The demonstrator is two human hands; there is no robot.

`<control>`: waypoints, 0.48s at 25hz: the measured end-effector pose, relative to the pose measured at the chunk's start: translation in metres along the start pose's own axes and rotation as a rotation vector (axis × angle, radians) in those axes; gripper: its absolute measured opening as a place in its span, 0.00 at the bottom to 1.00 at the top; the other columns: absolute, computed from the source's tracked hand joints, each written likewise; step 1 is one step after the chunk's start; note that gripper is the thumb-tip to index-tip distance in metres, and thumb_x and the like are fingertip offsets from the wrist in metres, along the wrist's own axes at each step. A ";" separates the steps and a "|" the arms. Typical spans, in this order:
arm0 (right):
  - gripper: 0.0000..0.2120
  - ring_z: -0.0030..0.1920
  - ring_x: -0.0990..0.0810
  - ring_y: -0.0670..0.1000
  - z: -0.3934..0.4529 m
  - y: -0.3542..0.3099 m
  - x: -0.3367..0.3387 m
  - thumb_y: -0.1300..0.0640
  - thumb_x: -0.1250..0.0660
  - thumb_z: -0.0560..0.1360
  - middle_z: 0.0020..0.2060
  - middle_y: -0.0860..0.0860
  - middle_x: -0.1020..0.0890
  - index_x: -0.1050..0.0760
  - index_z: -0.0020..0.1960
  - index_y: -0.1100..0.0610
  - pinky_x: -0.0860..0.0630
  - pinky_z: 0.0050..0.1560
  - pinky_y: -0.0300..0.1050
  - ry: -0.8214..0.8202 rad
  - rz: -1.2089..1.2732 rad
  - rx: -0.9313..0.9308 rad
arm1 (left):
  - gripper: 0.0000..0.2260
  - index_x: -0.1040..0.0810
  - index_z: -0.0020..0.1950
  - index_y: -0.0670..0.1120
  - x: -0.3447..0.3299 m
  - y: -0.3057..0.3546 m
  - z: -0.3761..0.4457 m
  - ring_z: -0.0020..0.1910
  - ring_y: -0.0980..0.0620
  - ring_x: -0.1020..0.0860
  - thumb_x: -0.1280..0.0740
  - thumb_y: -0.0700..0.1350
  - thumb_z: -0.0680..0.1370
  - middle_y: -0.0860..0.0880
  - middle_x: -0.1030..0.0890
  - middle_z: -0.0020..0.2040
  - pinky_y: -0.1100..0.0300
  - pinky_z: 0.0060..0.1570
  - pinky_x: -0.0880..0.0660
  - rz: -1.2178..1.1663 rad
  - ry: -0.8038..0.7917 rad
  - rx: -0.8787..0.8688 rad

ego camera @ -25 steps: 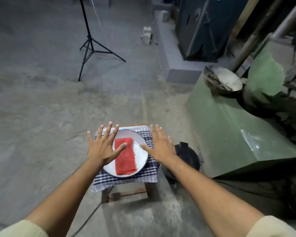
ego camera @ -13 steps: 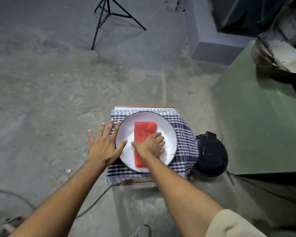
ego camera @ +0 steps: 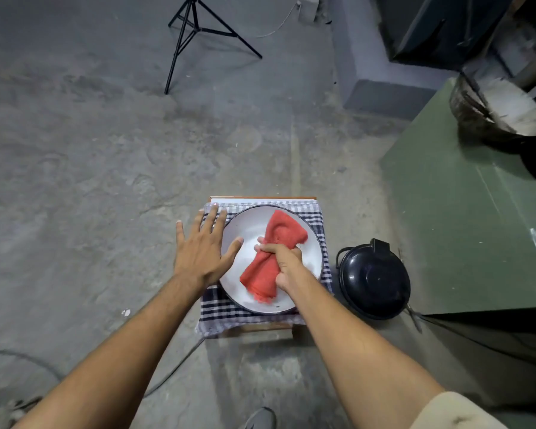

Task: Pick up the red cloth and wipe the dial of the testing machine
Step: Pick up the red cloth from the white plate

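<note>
On stool | white plate (ego camera: 254, 224) holds red cloth (ego camera: 262, 274) | right hand (ego camera: 283, 263) grip bunches cloth | left hand (ego camera: 203, 252) splayed

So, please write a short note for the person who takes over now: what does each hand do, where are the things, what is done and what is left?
Right hand: closed around the middle of the red cloth, which is bunched; its ends hang down to the white plate.
Left hand: open, flat, fingers spread, at the plate's left rim, over the checked cloth that covers the small stool.
Done: the cloth is gripped.
Left: lift it clear and wipe the dial. The green machine stands to the right; its dial is not in view.
</note>
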State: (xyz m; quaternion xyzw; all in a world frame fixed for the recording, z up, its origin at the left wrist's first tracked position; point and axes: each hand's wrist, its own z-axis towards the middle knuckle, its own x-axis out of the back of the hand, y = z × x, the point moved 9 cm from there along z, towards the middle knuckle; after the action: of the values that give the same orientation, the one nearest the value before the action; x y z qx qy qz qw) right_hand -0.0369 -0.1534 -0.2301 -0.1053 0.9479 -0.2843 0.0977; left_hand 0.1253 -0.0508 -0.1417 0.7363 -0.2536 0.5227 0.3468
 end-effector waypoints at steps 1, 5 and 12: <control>0.19 0.53 0.14 0.56 -0.008 -0.002 -0.004 0.73 0.26 0.72 0.56 0.60 0.12 0.18 0.62 0.66 0.21 0.69 0.56 -0.103 0.131 -0.054 | 0.36 0.47 0.89 0.51 0.007 0.005 0.002 0.89 0.47 0.49 0.48 0.68 0.84 0.52 0.50 0.90 0.33 0.84 0.55 -0.018 0.020 0.003; 0.13 0.54 0.15 0.54 -0.041 -0.037 0.010 0.70 0.32 0.78 0.52 0.56 0.12 0.17 0.58 0.58 0.26 0.72 0.56 -0.297 0.498 -0.022 | 0.35 0.42 0.88 0.50 0.045 0.036 0.006 0.88 0.46 0.47 0.46 0.66 0.85 0.50 0.46 0.89 0.37 0.85 0.54 -0.051 0.080 -0.035; 0.31 0.50 0.11 0.52 -0.115 -0.140 0.112 0.51 0.10 0.57 0.54 0.51 0.13 0.15 0.57 0.54 0.20 0.62 0.54 -0.247 0.898 0.333 | 0.36 0.31 0.83 0.46 0.149 0.160 0.003 0.86 0.42 0.37 0.51 0.66 0.82 0.44 0.34 0.85 0.39 0.85 0.51 -0.045 0.292 -0.301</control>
State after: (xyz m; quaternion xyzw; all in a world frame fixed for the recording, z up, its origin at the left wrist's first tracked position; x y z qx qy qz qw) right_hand -0.1523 -0.2367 -0.0716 0.2978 0.8226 -0.3472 0.3378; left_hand 0.0576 -0.1558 0.0385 0.5981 -0.2596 0.5721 0.4976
